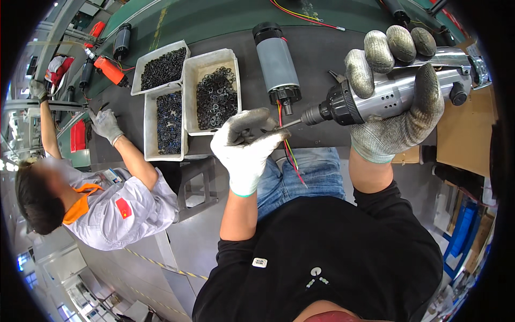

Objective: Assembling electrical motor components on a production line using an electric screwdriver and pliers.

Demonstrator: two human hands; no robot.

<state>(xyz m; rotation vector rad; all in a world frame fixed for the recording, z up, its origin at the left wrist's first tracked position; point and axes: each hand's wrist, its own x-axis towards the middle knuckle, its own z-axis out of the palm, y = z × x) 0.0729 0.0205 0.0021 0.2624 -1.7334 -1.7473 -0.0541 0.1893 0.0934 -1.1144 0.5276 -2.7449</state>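
My right hand (390,138), in a grey-stained work glove, wraps round a silver and black power screwdriver (382,101). Its thin bit (293,123) points left toward my left hand (244,150), also gloved. There the thumb and fingers are pinched together at the bit's tip; any small part between them is too hidden to make out. Just beyond the tip lies a grey cylindrical motor (277,63) with black ends, its shaft toward me. Red, yellow and black wires (289,153) hang from it over the bench edge, passing behind the bit.
Left of the motor stand three white trays: one of black clips (136,76), one of dark rings (192,70), one of small dark parts (150,129). A co-worker's gloved hand (106,125) is at the left, near an orange power tool (110,70). Cardboard boxes (465,134) stand right.
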